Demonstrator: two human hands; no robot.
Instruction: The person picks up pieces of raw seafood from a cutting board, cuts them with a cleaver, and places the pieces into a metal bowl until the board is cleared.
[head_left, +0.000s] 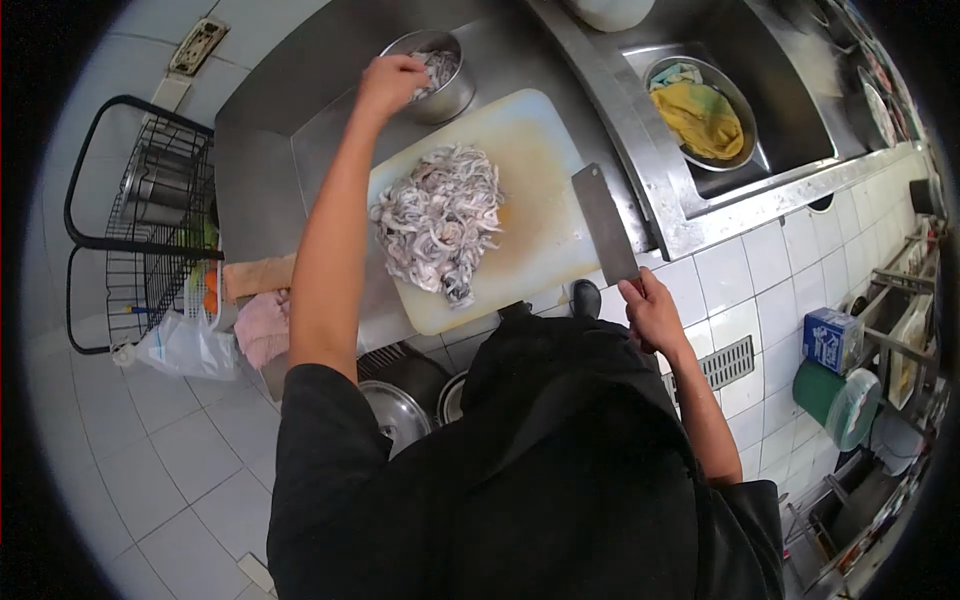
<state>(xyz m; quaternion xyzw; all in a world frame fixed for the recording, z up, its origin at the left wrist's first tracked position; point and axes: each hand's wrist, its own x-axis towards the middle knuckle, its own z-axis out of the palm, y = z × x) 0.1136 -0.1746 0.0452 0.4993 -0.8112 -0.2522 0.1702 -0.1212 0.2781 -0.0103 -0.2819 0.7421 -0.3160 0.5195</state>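
Steel counter (pixel 270 150) under cutting board (pixel 535 130), bowl (pixel 450 95)

A bowl (pixel 742 120) with a yellow cloth (pixel 702 118) sits in the sink (pixel 790 90); a wire rack (pixel 150 225) stands nearby

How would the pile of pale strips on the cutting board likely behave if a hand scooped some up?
The pile of strips looks limp: thin pieces curl and drape over one another, so they would probably dangle and sag. Their glossy sheen suggests they are wet and slippery. Tangled as they are, a scoop would likely drag neighbours across the cutting board.
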